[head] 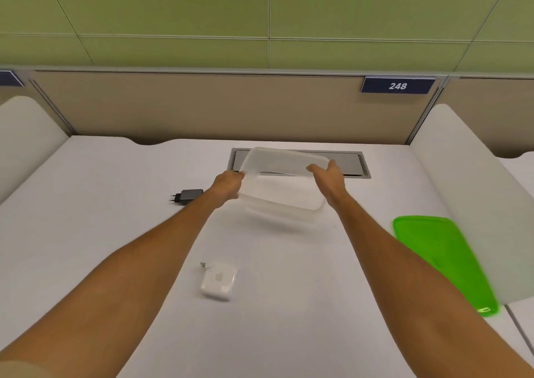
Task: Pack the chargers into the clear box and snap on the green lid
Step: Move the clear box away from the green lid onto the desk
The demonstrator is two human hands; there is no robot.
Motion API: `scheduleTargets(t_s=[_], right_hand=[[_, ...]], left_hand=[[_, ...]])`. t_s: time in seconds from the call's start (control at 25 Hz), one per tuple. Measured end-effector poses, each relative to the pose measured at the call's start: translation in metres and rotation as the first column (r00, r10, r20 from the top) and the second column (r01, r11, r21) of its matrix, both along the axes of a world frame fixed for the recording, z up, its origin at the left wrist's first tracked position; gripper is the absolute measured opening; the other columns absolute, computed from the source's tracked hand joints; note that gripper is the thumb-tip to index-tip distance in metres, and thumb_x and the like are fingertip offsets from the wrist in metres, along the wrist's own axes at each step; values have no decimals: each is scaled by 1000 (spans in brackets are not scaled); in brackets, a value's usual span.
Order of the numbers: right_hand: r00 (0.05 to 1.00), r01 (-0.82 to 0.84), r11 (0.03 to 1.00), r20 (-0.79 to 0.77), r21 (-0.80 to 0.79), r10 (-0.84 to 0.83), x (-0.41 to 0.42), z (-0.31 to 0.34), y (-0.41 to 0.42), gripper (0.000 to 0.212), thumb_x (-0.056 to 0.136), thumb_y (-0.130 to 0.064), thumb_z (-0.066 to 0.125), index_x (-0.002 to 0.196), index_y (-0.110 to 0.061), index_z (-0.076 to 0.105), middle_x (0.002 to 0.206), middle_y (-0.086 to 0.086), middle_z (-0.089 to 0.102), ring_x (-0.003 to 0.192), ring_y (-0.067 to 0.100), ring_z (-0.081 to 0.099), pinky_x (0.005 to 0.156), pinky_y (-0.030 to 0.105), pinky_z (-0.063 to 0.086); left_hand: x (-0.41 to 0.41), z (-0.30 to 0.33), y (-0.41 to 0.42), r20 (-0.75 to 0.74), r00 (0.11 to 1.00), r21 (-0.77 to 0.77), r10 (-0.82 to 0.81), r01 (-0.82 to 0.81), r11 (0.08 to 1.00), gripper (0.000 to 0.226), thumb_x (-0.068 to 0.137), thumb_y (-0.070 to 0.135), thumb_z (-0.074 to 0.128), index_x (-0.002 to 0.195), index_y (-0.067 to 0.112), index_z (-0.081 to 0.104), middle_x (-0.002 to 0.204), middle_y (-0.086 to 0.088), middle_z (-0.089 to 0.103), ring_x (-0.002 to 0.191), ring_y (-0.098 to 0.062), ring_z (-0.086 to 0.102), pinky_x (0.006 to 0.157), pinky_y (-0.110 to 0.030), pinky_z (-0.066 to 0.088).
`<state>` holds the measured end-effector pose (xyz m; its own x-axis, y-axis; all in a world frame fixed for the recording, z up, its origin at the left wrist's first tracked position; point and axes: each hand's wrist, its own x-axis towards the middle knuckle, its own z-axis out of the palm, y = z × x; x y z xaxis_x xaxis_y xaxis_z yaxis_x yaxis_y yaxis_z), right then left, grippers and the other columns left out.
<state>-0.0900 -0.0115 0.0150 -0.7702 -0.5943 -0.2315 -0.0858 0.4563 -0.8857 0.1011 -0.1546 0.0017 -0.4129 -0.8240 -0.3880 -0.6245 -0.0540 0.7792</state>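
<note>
A clear plastic box [284, 181] is held above the white desk, tilted with its far edge up. My left hand [228, 185] grips its left end and my right hand [329, 179] grips its right end. Nothing shows inside the box. A black charger [187, 196] with a two-pin plug lies on the desk just left of my left wrist. A white square charger [218, 281] lies nearer to me, between my forearms. The green lid [442, 259] lies flat on the desk at the right, beside my right forearm.
A grey cable hatch [352, 163] is set into the white desk [86, 204] behind the box. White side dividers [468, 181] rise at both sides. A beige back panel carries a blue "248" sign [398, 85].
</note>
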Motion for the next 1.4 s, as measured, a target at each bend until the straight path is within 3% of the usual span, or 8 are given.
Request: scheduleTargets(t_s=[0.32, 0.68, 0.96, 1.12, 1.24, 1.32, 1.4], right_hand=[[986, -79, 997, 144, -17, 81, -6, -16, -28, 74, 88, -29, 57, 147, -3, 23, 154, 13, 32, 137, 31, 37, 102, 38, 34], [974, -92, 995, 207, -34, 97, -10, -26, -40, 77, 89, -31, 56, 151, -7, 17, 158, 10, 23, 142, 29, 28, 109, 39, 28], [967, -106, 994, 230, -24, 109, -12, -39, -34, 81, 91, -41, 55, 153, -10, 13, 161, 7, 15, 146, 27, 21, 114, 40, 23], [950, -178, 984, 258, -14, 175, -15, -45, -26, 84, 92, -49, 52, 154, -13, 7, 162, 4, 9, 148, 26, 16, 116, 42, 18], [980, -178, 983, 97, 40, 173, -14, -46, -25, 84, 92, -52, 50, 153, -10, 11, 161, 9, 13, 147, 29, 20, 116, 43, 21], [971, -149, 984, -175, 99, 164, -7, -45, -25, 80, 92, -51, 50, 150, -5, 20, 159, 13, 20, 144, 31, 25, 117, 44, 24], [894, -144, 988, -420, 56, 154, 8, -41, -24, 72, 93, -43, 53, 146, -1, 29, 154, 17, 28, 143, 32, 27, 117, 43, 25]], left_hand=[[12, -14, -2, 36, 989, 28, 142, -143, 989, 32, 97, 35, 39, 97, 6, 53, 106, -9, 56, 92, -33, 65, 94, -42, 53], [18, -34, 2, -30, 978, 50, 205, -204, 978, 34, 96, 34, 41, 95, 4, 55, 108, -11, 56, 82, -32, 62, 82, -38, 57], [23, -37, 6, -15, 986, -3, 169, -169, 986, 37, 96, 35, 39, 89, 4, 57, 97, -13, 60, 80, -31, 62, 88, -42, 55], [32, -41, 8, 23, 996, -45, 85, -84, 995, 42, 96, 40, 36, 84, 6, 59, 91, -14, 64, 92, -33, 62, 86, -39, 48], [43, -43, 16, -6, 1000, -98, 27, -27, 995, 32, 99, 33, 35, 93, 13, 59, 94, -8, 59, 91, -28, 56, 81, -33, 40], [57, -49, 24, -24, 1000, -144, -6, 3, 990, 33, 99, 29, 36, 105, 8, 61, 96, -13, 62, 94, -31, 55, 83, -34, 41], [75, -61, 29, -16, 1000, -189, -25, 21, 982, 36, 99, 29, 38, 119, 6, 57, 115, -18, 63, 110, -35, 56, 94, -37, 42]])
